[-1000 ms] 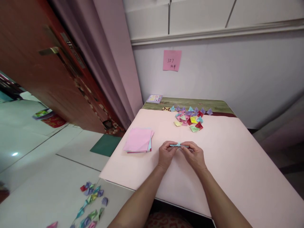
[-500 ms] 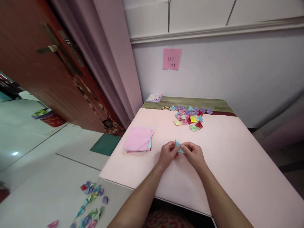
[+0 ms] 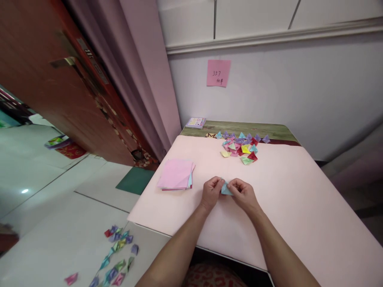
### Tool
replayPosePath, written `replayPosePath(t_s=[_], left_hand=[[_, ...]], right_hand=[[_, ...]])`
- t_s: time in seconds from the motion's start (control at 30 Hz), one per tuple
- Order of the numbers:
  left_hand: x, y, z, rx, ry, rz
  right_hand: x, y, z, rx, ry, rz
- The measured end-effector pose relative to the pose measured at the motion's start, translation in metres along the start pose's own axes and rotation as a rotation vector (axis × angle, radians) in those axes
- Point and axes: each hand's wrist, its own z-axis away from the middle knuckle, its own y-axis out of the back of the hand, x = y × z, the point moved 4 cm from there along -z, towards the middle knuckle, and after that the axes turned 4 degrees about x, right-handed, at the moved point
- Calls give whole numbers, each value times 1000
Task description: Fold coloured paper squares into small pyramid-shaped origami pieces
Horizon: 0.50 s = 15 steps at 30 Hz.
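Note:
Between my two hands is a small piece of folded light-blue paper [image 3: 226,189], held just above the pink-covered table [image 3: 287,199]. My left hand [image 3: 212,191] pinches its left edge with thumb and fingers. On the opposite side, my right hand [image 3: 243,193] grips the upper right part, thumb on the near face. Fingers hide some of the folds. To the left of my hands lies a stack of square paper sheets [image 3: 176,174], pink on top. Beyond them sits a cluster of folded paper boats [image 3: 245,149] in several colours.
More folded paper pieces [image 3: 119,259] lie scattered on the tiled floor at left. A small pile of printed packs [image 3: 196,122] rests at the table's far left corner. A pink note [image 3: 218,73] is stuck on the wall. A red door [image 3: 60,79] stands at left.
The blue paper has been turned in my fingers: its upright point no longer stands up, and a flatter face shows lower down. Both hands keep hold of it.

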Motion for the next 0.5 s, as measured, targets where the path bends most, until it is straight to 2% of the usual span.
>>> replayPosePath(t_s=[0.1,0.17,0.37,0.5], left_hand=[[-4,-3,1,-62,97,79],[-5,-3,0,-64,111,103],[-1,3,-4,19,43,182],[-2,3,-4,7,33,126]], right_hand=[[0,6,0,162,5,-12],[-4,8,1,212,37,-10],[-25,10,5,290,280,180],[-28,11,5,280,335,248]])
